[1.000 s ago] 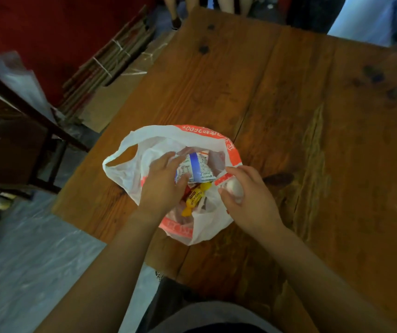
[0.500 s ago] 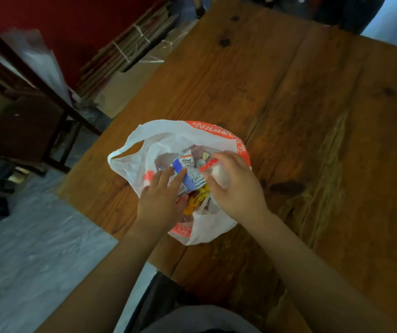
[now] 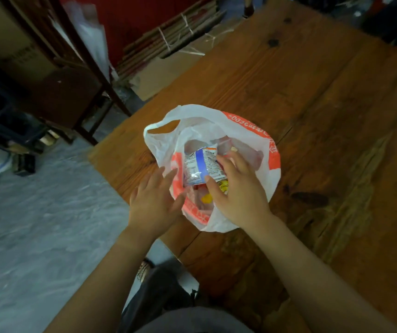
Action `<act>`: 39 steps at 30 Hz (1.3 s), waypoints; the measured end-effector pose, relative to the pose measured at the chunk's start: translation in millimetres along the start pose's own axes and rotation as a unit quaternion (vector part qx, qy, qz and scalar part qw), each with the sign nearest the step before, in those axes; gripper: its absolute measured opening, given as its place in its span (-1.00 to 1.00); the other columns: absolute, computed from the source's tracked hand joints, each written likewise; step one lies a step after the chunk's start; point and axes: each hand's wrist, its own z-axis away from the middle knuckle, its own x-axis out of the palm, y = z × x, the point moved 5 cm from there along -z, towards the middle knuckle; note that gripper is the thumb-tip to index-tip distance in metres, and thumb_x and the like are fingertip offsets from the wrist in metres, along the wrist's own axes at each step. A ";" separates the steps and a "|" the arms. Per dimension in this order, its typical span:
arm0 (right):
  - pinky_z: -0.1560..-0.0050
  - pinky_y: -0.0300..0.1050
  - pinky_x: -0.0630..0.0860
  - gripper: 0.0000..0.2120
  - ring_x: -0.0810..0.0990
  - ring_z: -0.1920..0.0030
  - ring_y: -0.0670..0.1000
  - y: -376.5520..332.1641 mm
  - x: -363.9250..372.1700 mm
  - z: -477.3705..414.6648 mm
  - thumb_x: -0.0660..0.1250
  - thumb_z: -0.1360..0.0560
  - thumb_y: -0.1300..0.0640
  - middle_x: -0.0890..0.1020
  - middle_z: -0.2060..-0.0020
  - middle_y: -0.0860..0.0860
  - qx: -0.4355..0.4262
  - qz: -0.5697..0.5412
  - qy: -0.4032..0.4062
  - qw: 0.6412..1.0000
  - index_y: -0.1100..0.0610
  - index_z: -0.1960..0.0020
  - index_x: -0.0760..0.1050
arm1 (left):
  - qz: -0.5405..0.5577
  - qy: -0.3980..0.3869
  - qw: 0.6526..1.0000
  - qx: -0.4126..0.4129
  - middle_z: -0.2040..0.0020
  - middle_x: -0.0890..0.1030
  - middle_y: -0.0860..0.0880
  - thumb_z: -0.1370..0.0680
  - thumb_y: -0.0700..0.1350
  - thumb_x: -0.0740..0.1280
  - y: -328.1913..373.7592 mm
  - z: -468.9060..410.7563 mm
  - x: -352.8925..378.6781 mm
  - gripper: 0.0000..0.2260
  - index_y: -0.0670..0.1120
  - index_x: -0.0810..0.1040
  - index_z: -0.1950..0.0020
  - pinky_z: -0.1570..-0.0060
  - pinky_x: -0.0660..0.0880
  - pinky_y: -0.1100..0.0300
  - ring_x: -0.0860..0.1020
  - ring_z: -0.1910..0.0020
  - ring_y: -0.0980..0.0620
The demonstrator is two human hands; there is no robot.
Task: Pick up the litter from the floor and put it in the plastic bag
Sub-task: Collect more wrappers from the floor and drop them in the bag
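While the right hand (image 3: 238, 195) pinches the wrapper (image 3: 200, 167), the flat left hand (image 3: 154, 203) at eight o'clock should steady the bag (image 3: 192, 116).

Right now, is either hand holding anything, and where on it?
The right hand pinches the blue-striped white packet by its near right edge, above the open plastic bag. The left hand is open and holds nothing.

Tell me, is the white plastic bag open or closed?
Open. The white and orange plastic bag gapes on the wooden table, showing a blue-striped wrapper and yellow litter inside.
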 end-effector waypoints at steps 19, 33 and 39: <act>-0.41 0.03 0.18 -0.36 0.10 -0.45 0.08 -427.1 240.7 64.5 0.08 -0.48 -0.28 0.13 -0.48 0.04 -0.343 0.110 -0.248 0.899 0.04 -0.45 0.14 | 0.045 0.164 0.929 -0.330 -0.42 0.34 0.00 -0.39 0.37 -0.08 -386.8 266.6 -134.4 -0.32 0.09 0.26 -0.43 -0.26 0.35 -0.04 0.29 -0.40 -0.03; -0.43 0.02 0.14 -0.31 0.12 -0.45 0.05 -708.4 455.7 227.0 -0.01 -0.44 -0.35 0.16 -0.48 0.02 -0.622 0.096 -0.401 0.665 0.03 -0.43 0.18 | 0.109 0.253 0.703 -0.655 -0.46 0.27 0.03 -0.50 0.29 0.11 -575.0 516.0 -130.9 -0.45 0.14 0.18 -0.45 -0.32 0.27 -0.01 0.21 -0.44 0.00; -0.43 0.03 0.15 -0.39 0.11 -0.45 0.05 -813.7 538.6 211.6 0.09 -0.49 -0.27 0.15 -0.48 0.03 -0.642 0.083 -0.429 0.631 0.03 -0.43 0.17 | 0.133 0.254 0.656 -0.698 -0.45 0.29 0.01 -0.50 0.28 0.12 -688.7 528.1 -155.3 -0.44 0.13 0.18 -0.45 -0.32 0.29 -0.04 0.23 -0.43 -0.01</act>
